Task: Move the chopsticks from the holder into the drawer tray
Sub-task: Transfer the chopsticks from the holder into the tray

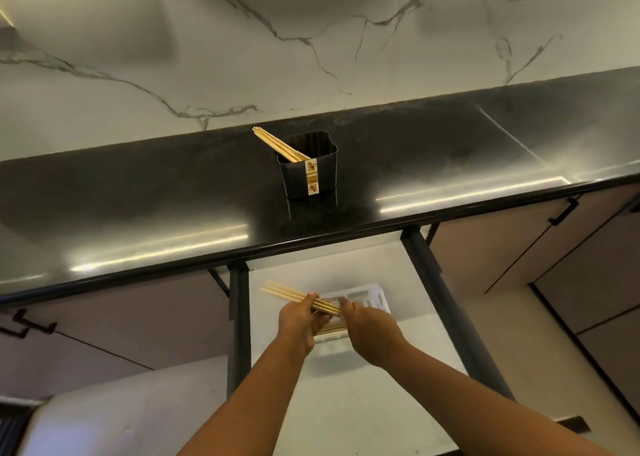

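My left hand [300, 320] and right hand [369, 327] both grip a bundle of chopsticks [294, 296] over the white tray [367, 298] in the open drawer [398, 261]; more chopsticks [277, 144] lean in the black holder [308, 168] at the countertop's [138, 196] middle.

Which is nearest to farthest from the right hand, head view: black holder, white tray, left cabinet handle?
From the right hand:
1. White tray, directly under the hand in the open drawer.
2. Black holder, up on the countertop.
3. Left cabinet handle, far left.
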`<action>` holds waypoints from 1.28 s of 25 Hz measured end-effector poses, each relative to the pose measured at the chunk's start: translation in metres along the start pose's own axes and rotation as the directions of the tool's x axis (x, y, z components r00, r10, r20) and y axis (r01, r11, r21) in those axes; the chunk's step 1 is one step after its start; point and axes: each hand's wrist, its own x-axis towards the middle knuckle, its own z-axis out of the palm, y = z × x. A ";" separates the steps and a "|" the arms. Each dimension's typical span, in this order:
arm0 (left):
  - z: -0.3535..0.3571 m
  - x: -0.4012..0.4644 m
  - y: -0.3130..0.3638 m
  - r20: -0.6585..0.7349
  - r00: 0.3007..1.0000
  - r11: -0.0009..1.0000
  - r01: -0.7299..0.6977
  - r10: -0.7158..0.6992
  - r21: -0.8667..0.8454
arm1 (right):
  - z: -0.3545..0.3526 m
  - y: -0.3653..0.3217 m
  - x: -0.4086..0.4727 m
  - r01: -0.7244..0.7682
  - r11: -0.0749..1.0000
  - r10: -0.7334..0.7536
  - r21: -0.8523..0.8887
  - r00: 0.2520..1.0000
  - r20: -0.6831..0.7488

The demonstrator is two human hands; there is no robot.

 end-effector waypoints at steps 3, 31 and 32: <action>-0.021 0.022 0.003 -0.133 0.991 1.000 0.027 -0.028 -0.003 | 0.015 0.033 -0.007 0.065 0.997 -0.063 -0.050 0.997 0.038; -0.055 0.084 -0.015 -0.159 0.985 0.841 0.026 0.072 0.540 | 0.083 0.050 0.130 0.164 0.974 -0.091 -0.157 0.915 0.394; -0.056 0.085 -0.016 -0.156 0.984 0.836 0.016 0.083 0.548 | 0.083 0.049 0.129 0.153 0.979 -0.095 -0.131 0.924 0.371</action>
